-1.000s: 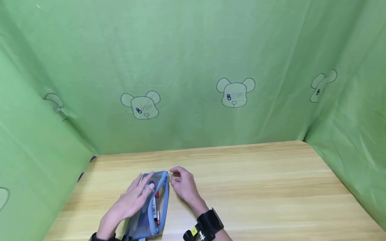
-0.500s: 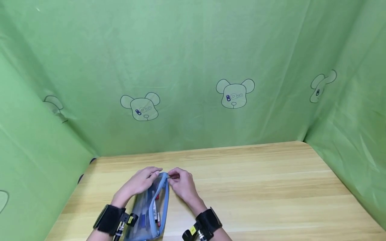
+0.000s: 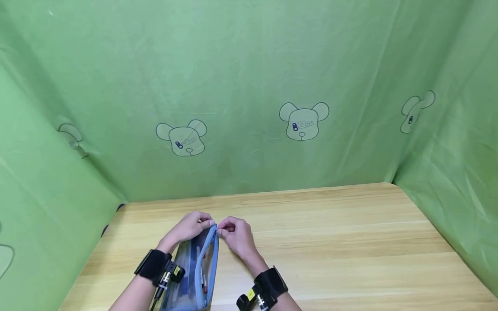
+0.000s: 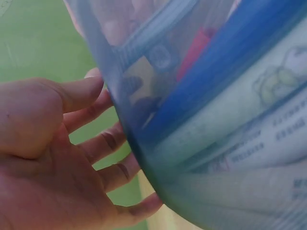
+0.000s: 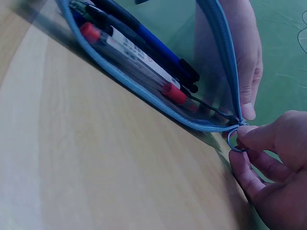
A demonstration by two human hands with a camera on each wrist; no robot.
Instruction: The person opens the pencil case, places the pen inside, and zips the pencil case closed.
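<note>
A translucent blue mesh pencil case (image 3: 186,276) lies lengthwise at the front left of the table, its zipper parted along the right side. My left hand (image 3: 191,225) holds its far end, thumb (image 4: 84,93) on the near face and fingers behind. At the same corner my right hand (image 3: 238,237) pinches the zipper's ring pull (image 5: 231,140) between thumb and fingertips. Through the opening show a clear pen with red ends (image 5: 139,69), a blue pen (image 5: 158,40) and other pens. Printed items (image 4: 268,139) show blurred through the mesh.
The wood-grain table (image 3: 330,242) extends far to the right of the case. Green cloth (image 3: 249,86) with bear-head outlines hangs behind it and at both sides. Each wrist wears a black strap with a small camera (image 3: 249,299).
My left hand, spread flat over the case a second ago, has moved up to its far end and now grips it. The right hand has closed its fingertips at the ring pull.
</note>
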